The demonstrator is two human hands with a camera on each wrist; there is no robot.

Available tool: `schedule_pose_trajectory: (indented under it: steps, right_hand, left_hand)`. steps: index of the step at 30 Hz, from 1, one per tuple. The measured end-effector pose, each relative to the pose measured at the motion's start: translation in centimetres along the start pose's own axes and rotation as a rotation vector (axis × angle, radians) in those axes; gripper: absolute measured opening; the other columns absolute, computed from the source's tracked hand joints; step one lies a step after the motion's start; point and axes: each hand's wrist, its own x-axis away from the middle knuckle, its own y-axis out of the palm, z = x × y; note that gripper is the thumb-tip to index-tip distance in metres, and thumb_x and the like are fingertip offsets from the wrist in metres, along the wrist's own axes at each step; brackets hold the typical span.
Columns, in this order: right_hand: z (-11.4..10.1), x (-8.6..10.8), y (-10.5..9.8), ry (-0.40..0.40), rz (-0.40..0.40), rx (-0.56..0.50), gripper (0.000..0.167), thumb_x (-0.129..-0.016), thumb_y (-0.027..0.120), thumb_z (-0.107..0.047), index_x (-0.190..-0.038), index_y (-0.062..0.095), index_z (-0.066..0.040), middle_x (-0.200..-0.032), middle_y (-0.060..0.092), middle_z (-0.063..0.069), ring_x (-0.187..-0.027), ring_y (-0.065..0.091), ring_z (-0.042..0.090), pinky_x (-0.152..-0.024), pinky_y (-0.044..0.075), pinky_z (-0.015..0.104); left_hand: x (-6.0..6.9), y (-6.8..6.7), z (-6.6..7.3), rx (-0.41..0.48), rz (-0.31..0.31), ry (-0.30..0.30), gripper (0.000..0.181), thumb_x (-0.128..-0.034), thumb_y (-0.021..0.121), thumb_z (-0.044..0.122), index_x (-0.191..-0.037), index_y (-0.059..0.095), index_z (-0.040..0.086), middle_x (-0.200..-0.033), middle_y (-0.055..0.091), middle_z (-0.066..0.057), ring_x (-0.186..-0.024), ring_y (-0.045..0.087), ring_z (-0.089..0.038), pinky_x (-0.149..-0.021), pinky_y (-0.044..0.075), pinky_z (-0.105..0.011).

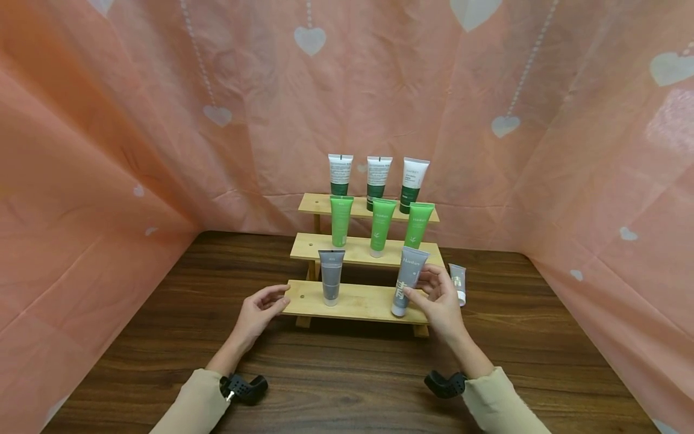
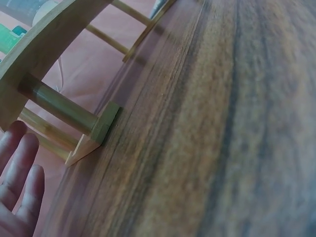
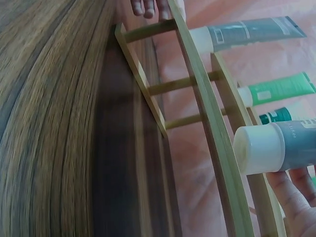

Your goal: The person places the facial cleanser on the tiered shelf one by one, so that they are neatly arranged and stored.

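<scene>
My right hand point(image 1: 444, 304) pinches a grey squeeze tube point(image 1: 410, 271) between thumb and fingers, over the right part of the lowest step of a wooden tiered stand point(image 1: 362, 301). The tube leans slightly, white cap down; in the right wrist view its cap point(image 3: 259, 148) is close to the step's edge, and I cannot tell whether it touches. Another grey tube point(image 1: 331, 274) stands cap-down on the same step, left of centre. Beside the step's left end is my left hand point(image 1: 257, 316), fingers loosely bent and holding nothing. Contact with the wood is unclear.
Green tubes point(image 1: 340, 222) line the middle step, and white-and-dark-green tubes point(image 1: 378, 175) the top one. A further grey tube point(image 1: 458, 283) lies on the dark wooden table point(image 1: 347, 374) right of the stand. Pink curtain point(image 1: 260, 150) with hearts surrounds the table's back and sides.
</scene>
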Motion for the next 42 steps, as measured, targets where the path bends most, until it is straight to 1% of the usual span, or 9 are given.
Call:
schedule_pose_trajectory:
  steps: [6,11,18,22,27,33,37,40,42]
  right_hand:
    - [0.3,-0.2,1.4,-0.008,-0.008,-0.004,0.050,-0.079,0.067,0.010,-0.121,0.041,0.005,-0.108,0.052,0.015,-0.091,0.056,0.020,-0.078,0.049,0.025]
    - [0.5,-0.5,2.6,0.022,-0.021,-0.026,0.050,-0.080,0.068,0.009,-0.122,0.041,0.004,-0.109,0.050,0.016,-0.091,0.055,0.022,-0.075,0.051,0.027]
    - [0.9,-1.0,3.8,0.016,-0.047,-0.041,0.048,-0.080,0.068,0.007,-0.120,0.042,0.002,-0.110,0.050,0.018,-0.093,0.054,0.027,-0.074,0.051,0.029]
    - [1.2,-1.1,4.1,0.008,-0.074,-0.043,0.045,-0.081,0.068,0.006,-0.118,0.042,0.003,-0.110,0.051,0.019,-0.093,0.054,0.029,-0.075,0.051,0.030]
    - [1.5,-1.2,4.0,0.002,-0.084,-0.027,0.044,-0.081,0.068,0.005,-0.118,0.043,0.002,-0.110,0.051,0.020,-0.094,0.055,0.028,-0.077,0.051,0.029]
    - [1.5,-1.0,3.6,0.039,-0.091,0.020,0.044,-0.081,0.070,0.002,-0.117,0.046,0.001,-0.110,0.053,0.018,-0.097,0.056,0.023,-0.079,0.049,0.027]
    - [1.4,-0.9,3.3,0.062,-0.100,0.029,0.043,-0.080,0.071,0.002,-0.117,0.048,0.000,-0.110,0.055,0.016,-0.097,0.056,0.021,-0.078,0.049,0.027]
    - [1.4,-0.7,3.0,0.083,-0.112,0.032,0.041,-0.080,0.070,0.002,-0.116,0.051,0.002,-0.108,0.056,0.016,-0.096,0.057,0.021,-0.078,0.050,0.026]
    - [1.5,-0.5,2.7,0.094,-0.121,0.045,0.039,-0.080,0.070,0.003,-0.114,0.052,0.004,-0.106,0.058,0.018,-0.096,0.057,0.021,-0.077,0.050,0.026]
  left_hand:
    - [0.0,0.1,-0.1,-0.008,0.017,0.014,0.033,-0.0871,0.066,0.010,-0.116,0.061,-0.004,-0.106,0.061,-0.021,-0.087,0.060,-0.013,-0.069,0.051,-0.024]
    - [0.1,0.2,-0.2,-0.010,0.035,0.030,0.032,-0.0867,0.067,0.010,-0.115,0.061,-0.004,-0.106,0.062,-0.021,-0.090,0.059,-0.012,-0.072,0.049,-0.021]
    - [0.3,0.3,-0.3,-0.023,0.046,0.031,0.032,-0.0865,0.067,0.011,-0.115,0.062,-0.003,-0.108,0.062,-0.019,-0.092,0.059,-0.016,-0.072,0.048,-0.022]
    - [0.3,0.3,-0.3,-0.028,0.050,0.030,0.032,-0.0864,0.067,0.011,-0.115,0.062,-0.003,-0.108,0.062,-0.020,-0.091,0.059,-0.018,-0.071,0.048,-0.022]
    - [0.2,0.4,-0.1,-0.017,0.059,0.030,0.032,-0.0861,0.067,0.009,-0.115,0.062,-0.004,-0.108,0.062,-0.020,-0.090,0.059,-0.018,-0.071,0.048,-0.022]
    - [0.1,0.6,-0.1,-0.015,0.069,0.028,0.032,-0.0860,0.067,0.008,-0.115,0.061,-0.005,-0.109,0.061,-0.021,-0.088,0.059,-0.014,-0.071,0.048,-0.021]
    - [-0.4,0.5,-1.4,-0.002,0.077,0.029,0.032,-0.0854,0.068,0.010,-0.115,0.062,-0.003,-0.108,0.062,-0.021,-0.087,0.059,-0.014,-0.069,0.048,-0.022]
    - [-0.7,0.3,-2.5,0.000,0.084,0.027,0.033,-0.0849,0.069,0.013,-0.115,0.063,0.000,-0.108,0.062,-0.018,-0.088,0.059,-0.014,-0.069,0.048,-0.022]
    - [-0.7,0.3,-3.0,-0.008,0.090,0.034,0.034,-0.0849,0.070,0.016,-0.115,0.064,0.001,-0.108,0.063,-0.016,-0.088,0.059,-0.014,-0.070,0.048,-0.022]
